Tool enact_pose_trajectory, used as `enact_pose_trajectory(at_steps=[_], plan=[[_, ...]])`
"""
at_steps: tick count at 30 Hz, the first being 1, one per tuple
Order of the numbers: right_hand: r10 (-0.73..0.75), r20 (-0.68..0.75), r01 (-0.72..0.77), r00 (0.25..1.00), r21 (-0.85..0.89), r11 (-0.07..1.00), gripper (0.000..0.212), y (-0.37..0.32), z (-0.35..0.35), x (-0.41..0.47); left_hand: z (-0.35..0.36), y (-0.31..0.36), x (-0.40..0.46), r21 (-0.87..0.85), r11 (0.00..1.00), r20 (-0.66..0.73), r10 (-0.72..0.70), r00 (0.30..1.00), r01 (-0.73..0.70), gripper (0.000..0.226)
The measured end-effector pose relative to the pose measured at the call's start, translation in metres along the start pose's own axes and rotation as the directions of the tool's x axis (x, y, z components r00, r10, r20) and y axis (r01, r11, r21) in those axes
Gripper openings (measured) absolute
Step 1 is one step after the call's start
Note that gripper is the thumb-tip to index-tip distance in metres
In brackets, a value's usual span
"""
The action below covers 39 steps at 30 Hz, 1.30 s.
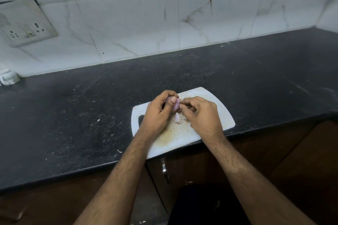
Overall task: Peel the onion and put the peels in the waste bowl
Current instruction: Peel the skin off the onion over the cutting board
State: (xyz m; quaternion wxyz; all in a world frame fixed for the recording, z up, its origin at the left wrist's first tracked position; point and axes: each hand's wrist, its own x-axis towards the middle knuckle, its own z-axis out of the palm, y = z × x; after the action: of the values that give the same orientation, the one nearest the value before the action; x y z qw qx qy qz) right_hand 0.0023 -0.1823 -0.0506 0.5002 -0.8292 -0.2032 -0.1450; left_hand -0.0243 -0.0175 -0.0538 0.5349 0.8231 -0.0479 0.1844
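A small pinkish-purple onion (176, 106) is held above the white cutting board (215, 107). My left hand (158, 113) grips it, fingers curled round it and the thumb lying across its front. My right hand (200, 113) is right beside it, its fingertips pinching skin at the onion's right side. A pale piece of peel (177, 118) and a few brown flakes (184, 119) lie on the board below the hands. No waste bowl is in view.
The board sits at the front edge of a black speckled counter (91, 115), overhanging it slightly. A white object (8, 77) stands at the far left by the tiled wall. Cabinet doors with a metal handle (164, 170) are below.
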Motion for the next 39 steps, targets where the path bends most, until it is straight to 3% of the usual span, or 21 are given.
enact_pose_trajectory(at_steps=[12,22,26,39], plan=[[-0.019,-0.008,0.018,1.0,-0.072,0.997,0.003,-0.0023,0.0008,0.0009,0.0016,-0.0032,0.0013,0.027,0.999,0.0,0.016,1.0,-0.016,0.03],[0.004,-0.085,-0.005,0.996,-0.011,1.0,0.006,-0.0027,-0.002,0.0,0.0025,-0.0018,0.0012,-0.038,0.999,-0.021,-0.002,1.0,0.001,0.031],[-0.029,-0.044,0.031,0.999,0.026,0.999,0.012,-0.0031,-0.0032,-0.0007,0.002,-0.0015,0.0008,-0.059,0.998,-0.023,-0.002,1.0,0.0,0.031],[-0.095,-0.054,0.092,0.994,-0.055,0.994,0.014,-0.0004,0.0008,-0.0021,0.0013,0.0034,-0.0008,-0.03,0.999,-0.016,-0.012,1.0,0.011,0.028]])
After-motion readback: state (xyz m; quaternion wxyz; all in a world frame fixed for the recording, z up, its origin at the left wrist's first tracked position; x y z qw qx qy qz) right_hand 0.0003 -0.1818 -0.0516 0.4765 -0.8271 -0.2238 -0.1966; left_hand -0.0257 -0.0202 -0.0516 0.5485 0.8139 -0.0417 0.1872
